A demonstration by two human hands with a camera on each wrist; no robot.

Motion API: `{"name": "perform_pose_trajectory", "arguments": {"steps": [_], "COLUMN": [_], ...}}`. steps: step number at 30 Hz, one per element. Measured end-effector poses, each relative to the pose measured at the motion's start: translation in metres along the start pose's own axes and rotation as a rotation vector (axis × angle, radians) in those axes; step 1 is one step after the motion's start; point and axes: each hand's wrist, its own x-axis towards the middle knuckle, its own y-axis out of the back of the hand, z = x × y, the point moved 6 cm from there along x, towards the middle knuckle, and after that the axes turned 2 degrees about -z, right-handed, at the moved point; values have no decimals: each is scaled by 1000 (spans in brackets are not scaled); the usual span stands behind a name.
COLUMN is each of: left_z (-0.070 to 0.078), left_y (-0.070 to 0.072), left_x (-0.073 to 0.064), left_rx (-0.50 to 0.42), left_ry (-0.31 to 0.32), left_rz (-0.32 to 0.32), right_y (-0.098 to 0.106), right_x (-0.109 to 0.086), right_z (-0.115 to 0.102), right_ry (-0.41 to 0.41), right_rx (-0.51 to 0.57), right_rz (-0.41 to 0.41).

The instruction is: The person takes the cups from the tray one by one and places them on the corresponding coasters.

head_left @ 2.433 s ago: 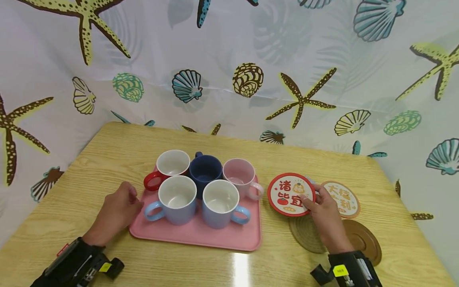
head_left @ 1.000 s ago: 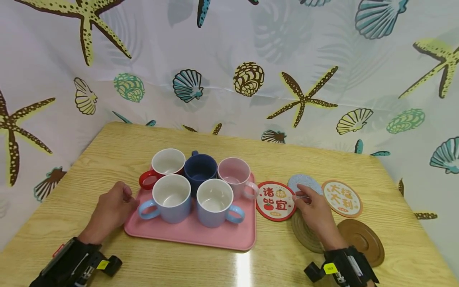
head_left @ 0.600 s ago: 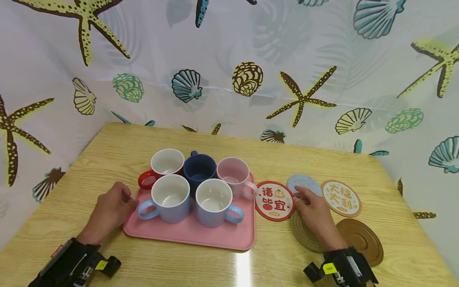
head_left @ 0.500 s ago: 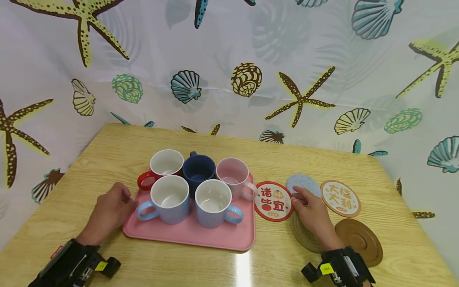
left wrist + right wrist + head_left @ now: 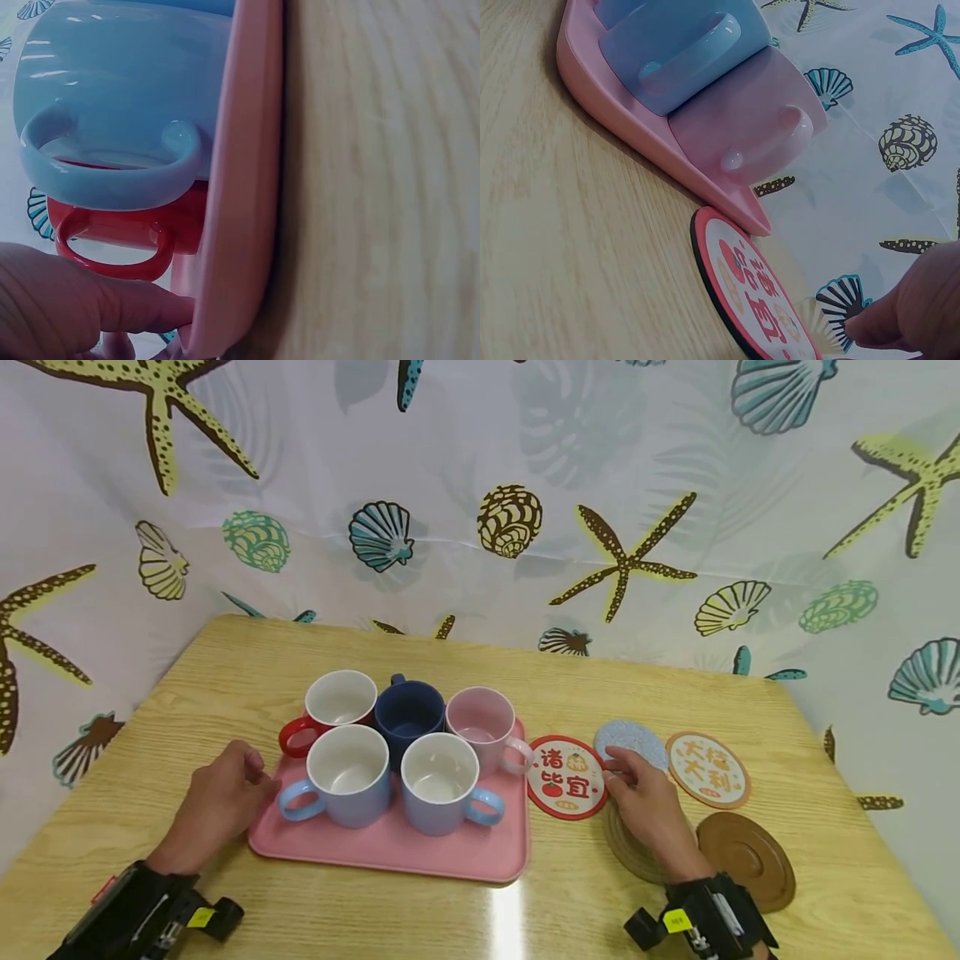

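In the head view, a pink tray (image 5: 390, 852) carries several mugs: a red-handled mug (image 5: 341, 697), a navy mug (image 5: 408, 714), a pink mug (image 5: 480, 718) and two light blue mugs (image 5: 348, 785). My left hand (image 5: 213, 797) pinches the tray's left rim, thumb on the inside in the left wrist view. Flat on the table by the tray's right edge lies a round coaster with a red border (image 5: 566, 777). My right hand (image 5: 648, 802) hovers at that coaster's right side with loosely bent fingers, holding nothing; its thumb (image 5: 885, 322) shows apart from the coaster in the right wrist view.
Right of the red-bordered coaster lie a speckled blue coaster (image 5: 630, 739), an orange-bordered coaster (image 5: 708, 768), a woven coaster (image 5: 630, 852) partly under my right hand, and a brown round coaster (image 5: 750, 860). A patterned cloth (image 5: 450, 443) hangs behind the wooden table (image 5: 360, 914).
My right hand has lowered the red-bordered coaster to the table beside the tray and let it go. The tray with its mugs has shifted slightly left, my left hand still at its rim.
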Motion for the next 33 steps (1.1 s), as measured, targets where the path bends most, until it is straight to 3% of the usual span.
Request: {"name": "perform_pose_trajectory", "arguments": {"steps": [8, 16, 23, 33], "left_z": [-8, -2, 1, 3], "left_y": [8, 7, 6, 2], "left_x": [1, 3, 7, 4], "left_rx": [33, 24, 70, 66], "left_ry": [9, -45, -87, -103], "left_rz": [27, 29, 25, 39], "right_y": [-3, 8, 16, 15], "right_x": [0, -4, -7, -6], "right_z": [-4, -4, 1, 7], "right_ry": [5, 2, 6, 9], "right_rx": [-12, 0, 3, 35], "right_rz": [2, 22, 69, 67]}}
